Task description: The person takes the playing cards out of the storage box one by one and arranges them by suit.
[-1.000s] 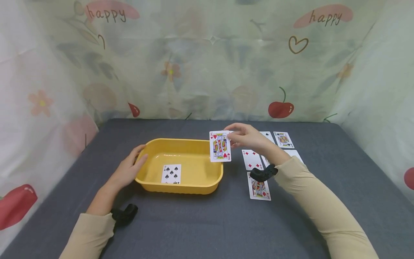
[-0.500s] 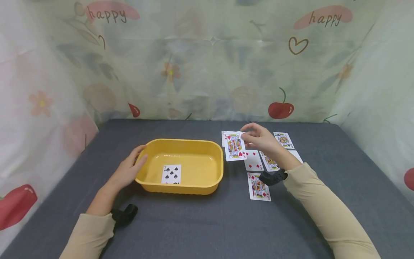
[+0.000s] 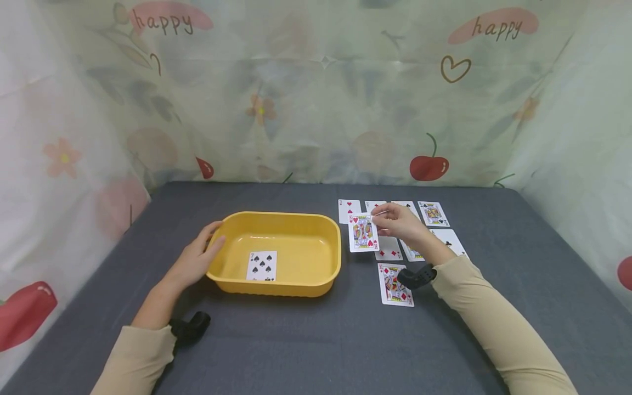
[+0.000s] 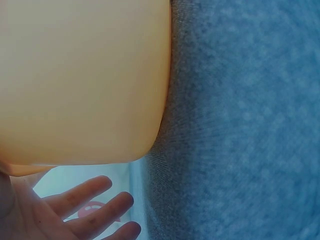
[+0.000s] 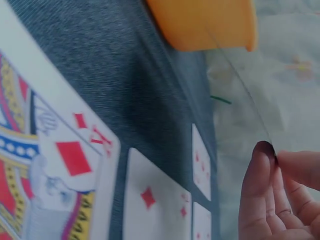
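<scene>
In the head view my right hand [image 3: 397,224] pinches a king of hearts playing card [image 3: 363,233] by its right edge, between thumb and fingertips. The card is held right of the yellow tray [image 3: 276,215], overlapping cards on the table from this view. In the right wrist view the held card [image 5: 245,90] appears edge-on as a thin line. My left hand [image 3: 198,253] holds the tray's left rim, thumb over the inside and fingers outside. Several fingers [image 4: 95,215] spread beyond the tray wall [image 4: 85,85] in the left wrist view. A seven of spades [image 3: 261,265] lies in the tray.
Face-up cards lie in rows at the right: a hearts card [image 3: 347,206], a king of clubs [image 3: 433,213], a clubs card [image 3: 448,241], a diamonds card [image 3: 390,251] and, nearest, a king of diamonds [image 3: 394,291]. Printed cloth [image 3: 316,126] hangs behind the dark table [image 3: 276,340].
The right hand has carried the king of hearts from the tray's right rim to the right, then slightly nearer to me. The left hand and tray have stayed in place.
</scene>
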Demonstrator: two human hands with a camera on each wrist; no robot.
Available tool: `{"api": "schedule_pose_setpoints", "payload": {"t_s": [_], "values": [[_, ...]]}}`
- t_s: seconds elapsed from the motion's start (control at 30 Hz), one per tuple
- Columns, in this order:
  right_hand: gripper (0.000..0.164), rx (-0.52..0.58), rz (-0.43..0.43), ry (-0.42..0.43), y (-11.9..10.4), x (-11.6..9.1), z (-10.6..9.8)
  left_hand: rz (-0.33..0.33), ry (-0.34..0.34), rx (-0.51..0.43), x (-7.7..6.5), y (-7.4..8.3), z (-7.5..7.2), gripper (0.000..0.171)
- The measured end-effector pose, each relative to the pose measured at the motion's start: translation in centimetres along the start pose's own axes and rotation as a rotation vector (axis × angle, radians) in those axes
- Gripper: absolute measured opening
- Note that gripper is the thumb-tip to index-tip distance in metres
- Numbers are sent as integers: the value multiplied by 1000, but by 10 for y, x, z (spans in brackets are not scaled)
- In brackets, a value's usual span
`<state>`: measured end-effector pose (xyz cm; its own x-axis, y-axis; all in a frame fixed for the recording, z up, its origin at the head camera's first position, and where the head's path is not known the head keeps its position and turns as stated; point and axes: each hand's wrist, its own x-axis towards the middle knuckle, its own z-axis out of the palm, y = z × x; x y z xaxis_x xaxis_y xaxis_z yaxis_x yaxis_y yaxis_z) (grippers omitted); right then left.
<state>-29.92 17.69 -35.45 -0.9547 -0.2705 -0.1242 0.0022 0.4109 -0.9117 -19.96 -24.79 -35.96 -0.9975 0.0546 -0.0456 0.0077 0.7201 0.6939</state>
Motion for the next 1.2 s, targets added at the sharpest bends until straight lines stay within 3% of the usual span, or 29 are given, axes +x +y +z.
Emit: {"api": "schedule_pose_setpoints", "payload": {"t_s": [0.33,0.67,0.9,1.2], "values": [[36,-38,54,-25,9,7,11,-7,-1,-2,0,1,0,65],[37,-14,25,-53,11,11,16,-14,-4,0,-1,2,0,66],[35,-97,73,-32,12,14,19,-11,-8,1,-1,2,0,65],[34,-127,78,-9,12,12,19,-11,-4,4,-1,1,-1,65]]}}
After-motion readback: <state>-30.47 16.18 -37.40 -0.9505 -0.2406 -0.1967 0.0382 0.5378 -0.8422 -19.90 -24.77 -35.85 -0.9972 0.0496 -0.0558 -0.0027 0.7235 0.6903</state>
